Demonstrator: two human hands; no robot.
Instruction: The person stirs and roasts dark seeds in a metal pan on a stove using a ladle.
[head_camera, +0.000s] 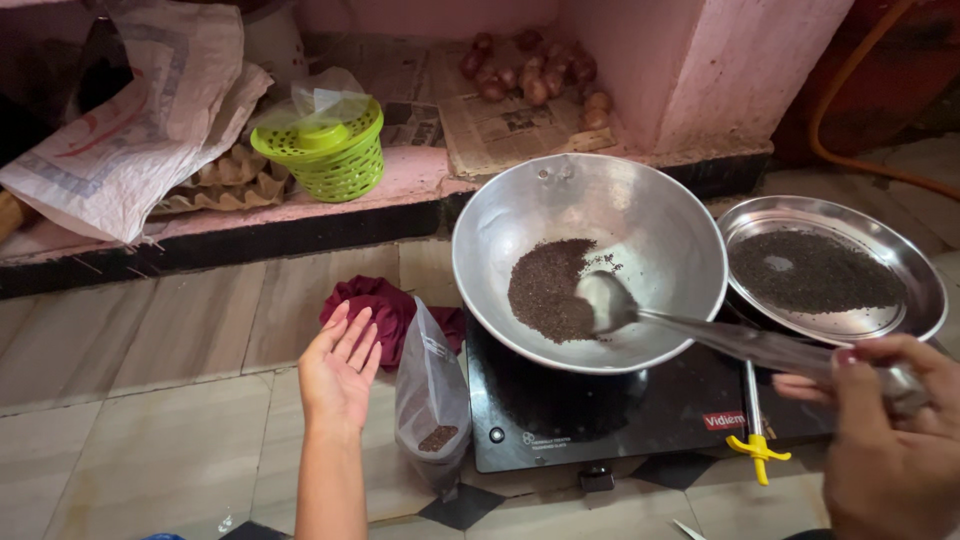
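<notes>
right hand: your right hand (890, 430) is closed round the end of a long metal spoon (700, 335), fingers clamped on the handle near the frame's lower right edge.
spoon: its bowl sits inside the metal wok (640, 215), just beside the heap of dark seeds (548, 290). it looks stiff and smooth, so it may slip in the fingers; holding it far back on the handle, as you do, gives reach but probably less control at the bowl.
seeds: small, loose and light; they look likely to roll and scatter if the spoon tips.
wok: rests tilted on the black cooktop (600, 415). thin metal, probably light and easy to rock.
left hand: your left hand (340, 370) is open, palm up, fingers apart, holding nothing, just beside a clear plastic bag (432, 400) with a few seeds at the bottom.
around: a maroon cloth (385, 305) lies behind the bag; a steel plate (835, 270) of the same seeds sits right of the wok; a green basket (322, 150) stands on the ledge.
</notes>
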